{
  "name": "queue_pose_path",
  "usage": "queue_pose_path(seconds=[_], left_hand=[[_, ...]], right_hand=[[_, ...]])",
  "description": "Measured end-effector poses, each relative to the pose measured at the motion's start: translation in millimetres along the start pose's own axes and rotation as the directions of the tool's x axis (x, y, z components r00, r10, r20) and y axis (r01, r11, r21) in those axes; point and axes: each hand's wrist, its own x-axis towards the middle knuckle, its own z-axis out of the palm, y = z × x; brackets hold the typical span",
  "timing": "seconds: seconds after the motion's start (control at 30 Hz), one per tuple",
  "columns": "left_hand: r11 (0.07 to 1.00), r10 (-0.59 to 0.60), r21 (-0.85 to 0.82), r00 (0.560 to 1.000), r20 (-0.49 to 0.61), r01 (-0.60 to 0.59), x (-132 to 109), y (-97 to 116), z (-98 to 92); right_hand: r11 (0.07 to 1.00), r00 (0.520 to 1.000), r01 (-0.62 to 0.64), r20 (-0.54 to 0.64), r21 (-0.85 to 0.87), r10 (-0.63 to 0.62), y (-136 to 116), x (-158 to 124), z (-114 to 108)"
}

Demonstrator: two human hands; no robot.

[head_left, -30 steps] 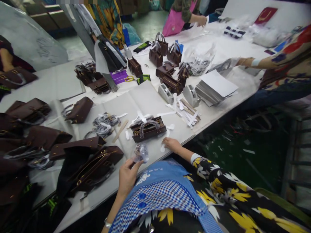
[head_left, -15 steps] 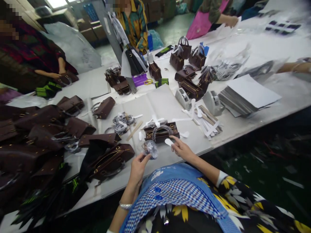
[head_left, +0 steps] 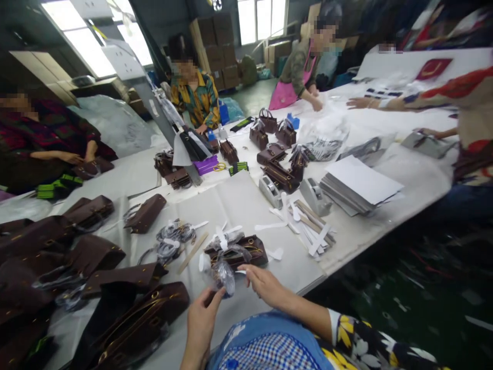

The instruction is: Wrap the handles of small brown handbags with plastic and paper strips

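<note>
In the head view my left hand (head_left: 204,311) pinches a plastic-wrapped strap bundle (head_left: 226,278) at the table's near edge. My right hand (head_left: 267,285) is closed, thumb against forefinger, on a white paper strip (head_left: 241,272) that shows only in part. Just beyond both hands lies a small dark brown handbag (head_left: 257,251) with gold zip trim. Its wrapped handles carry a white band (head_left: 222,239). To the left are more wrapped straps (head_left: 169,241) and a flat tan stick (head_left: 193,252).
Brown handbags (head_left: 98,257) crowd the left side. Tape dispensers (head_left: 314,196), white and tan strips (head_left: 314,234) and a stack of grey-white sheets (head_left: 362,180) stand to the right. A metal post (head_left: 154,108) rises from the table. Several co-workers sit or stand around it.
The view has tilted up, so table things appear lower and further left. Both hands still hold their things; the strip in my right hand now shows more edge-on, nearer the bundle.
</note>
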Motion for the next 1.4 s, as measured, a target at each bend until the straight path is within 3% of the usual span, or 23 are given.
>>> queue_pose_path(seconds=[0.1,0.17,0.33,0.5,0.6,0.73,0.87,0.97,1.13,1.3,1.4], left_hand=[[0.999,0.008,0.043,1.000,-0.028,-0.007,5,0,2.2],[0.999,0.011,0.048,1.000,-0.023,-0.010,8,1,2.5],[0.997,0.043,0.071,0.994,-0.097,-0.036,17,3,4.2],[0.995,0.089,0.066,0.980,-0.179,-0.078,23,5,10.4],[0.994,0.090,0.072,0.984,-0.154,-0.080,21,15,14.1],[0.989,0.115,0.105,0.990,-0.079,-0.107,11,35,15.4],[0.985,0.153,0.091,0.987,-0.047,-0.149,8,46,13.0],[0.984,0.158,0.088,0.987,-0.008,-0.157,6,47,13.7],[0.964,0.227,0.129,0.973,0.049,-0.231,-1,49,20.6],[0.924,0.274,0.263,0.960,0.051,-0.278,-3,48,17.0],[0.858,0.306,0.417,0.951,0.054,-0.300,-4,46,18.0]], right_hand=[[0.973,0.996,-0.081,-0.025,0.215,0.089,5,6,2],[0.963,0.994,-0.074,-0.059,0.258,0.092,8,12,2],[0.992,0.938,0.106,-0.338,0.068,-0.077,11,25,-2],[0.995,0.905,0.085,-0.414,-0.056,-0.101,6,37,-13],[0.981,0.895,0.082,-0.421,-0.175,-0.150,0,40,-15],[0.963,0.936,0.157,-0.277,-0.218,-0.216,-12,34,-7],[0.971,0.969,0.226,-0.085,-0.075,-0.232,-15,26,-2],[0.985,0.985,0.172,-0.039,0.024,-0.171,-11,26,-2],[0.988,0.988,0.152,0.015,0.009,-0.152,-8,28,-2],[0.948,0.975,-0.005,0.212,0.319,-0.066,-15,19,-6],[0.915,0.956,-0.078,0.290,0.396,-0.044,-15,12,-5]])
